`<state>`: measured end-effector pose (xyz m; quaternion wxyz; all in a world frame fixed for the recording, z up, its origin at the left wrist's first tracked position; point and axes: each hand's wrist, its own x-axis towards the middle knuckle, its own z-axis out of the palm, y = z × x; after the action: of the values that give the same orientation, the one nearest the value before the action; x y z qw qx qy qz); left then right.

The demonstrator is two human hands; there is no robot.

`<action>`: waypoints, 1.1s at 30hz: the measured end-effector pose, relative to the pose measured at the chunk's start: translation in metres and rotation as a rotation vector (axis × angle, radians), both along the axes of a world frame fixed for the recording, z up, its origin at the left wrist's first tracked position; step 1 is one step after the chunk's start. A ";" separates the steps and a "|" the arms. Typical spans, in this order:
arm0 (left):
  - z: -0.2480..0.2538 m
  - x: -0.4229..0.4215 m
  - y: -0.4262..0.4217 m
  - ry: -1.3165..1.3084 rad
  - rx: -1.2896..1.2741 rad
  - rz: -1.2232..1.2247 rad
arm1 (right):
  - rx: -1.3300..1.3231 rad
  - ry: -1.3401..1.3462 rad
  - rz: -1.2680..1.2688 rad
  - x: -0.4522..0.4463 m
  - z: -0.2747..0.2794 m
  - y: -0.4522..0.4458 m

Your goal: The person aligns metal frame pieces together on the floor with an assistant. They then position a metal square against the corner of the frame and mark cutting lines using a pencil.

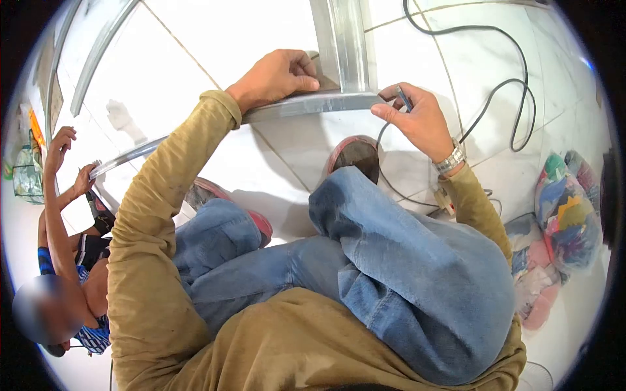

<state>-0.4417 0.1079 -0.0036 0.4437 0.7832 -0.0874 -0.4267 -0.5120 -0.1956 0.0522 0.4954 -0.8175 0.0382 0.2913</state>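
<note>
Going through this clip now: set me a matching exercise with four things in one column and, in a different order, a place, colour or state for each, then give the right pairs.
Things
1. Left hand
2. Right hand
3. Wristwatch
4. Black cable

Places, colours, states
A. Lying in curves on the floor tiles
B. Holding a slim tool
C. Silver-coloured
D. Against the curved metal strip, fingers curled

Right pairs: 1-D, 2-B, 3-C, 4-A
</note>
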 end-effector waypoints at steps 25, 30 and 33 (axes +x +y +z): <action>0.006 0.002 0.000 0.113 -0.061 0.092 | -0.004 0.026 -0.003 0.006 -0.001 -0.004; -0.008 -0.002 0.004 0.087 -0.105 0.083 | -0.043 -0.048 0.074 -0.003 -0.013 -0.007; -0.001 -0.002 0.002 0.069 -0.046 0.034 | -0.016 -0.284 0.110 -0.008 -0.028 -0.010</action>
<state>-0.4439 0.1095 -0.0050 0.4716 0.7588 -0.0687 -0.4440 -0.5198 -0.2058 0.0239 0.4726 -0.8552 -0.0749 0.1991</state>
